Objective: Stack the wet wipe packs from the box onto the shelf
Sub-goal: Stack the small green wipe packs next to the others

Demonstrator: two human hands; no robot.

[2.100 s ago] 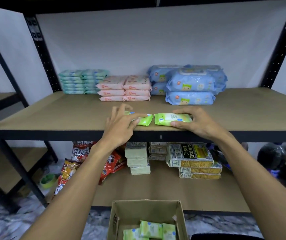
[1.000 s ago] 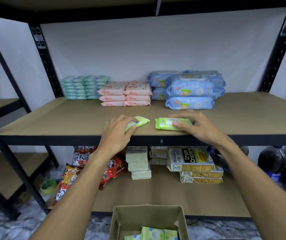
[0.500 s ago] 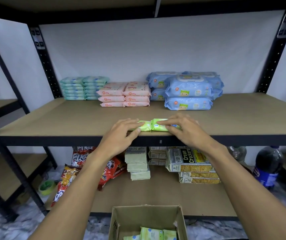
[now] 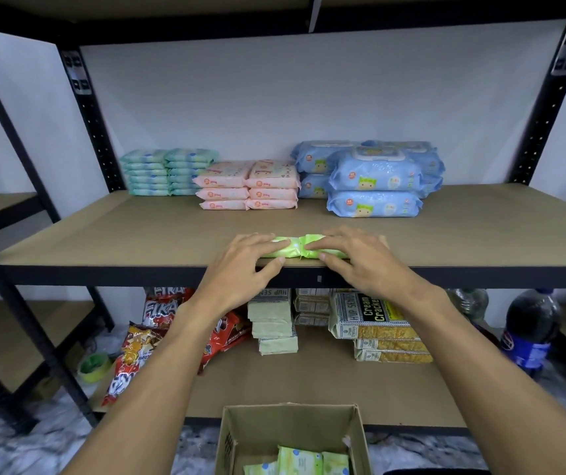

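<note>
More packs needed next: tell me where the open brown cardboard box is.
Head view, bottom centre: the brown cardboard box stands just in front of the lower wooden shelf board.

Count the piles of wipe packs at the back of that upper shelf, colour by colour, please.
Teal piles: 2
Pink piles: 2
Blue piles: 3
Total: 7 piles at the back of the shelf

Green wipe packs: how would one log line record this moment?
left hand rests on left green pack | right hand rests on right green pack | packs end to end on shelf
</note>
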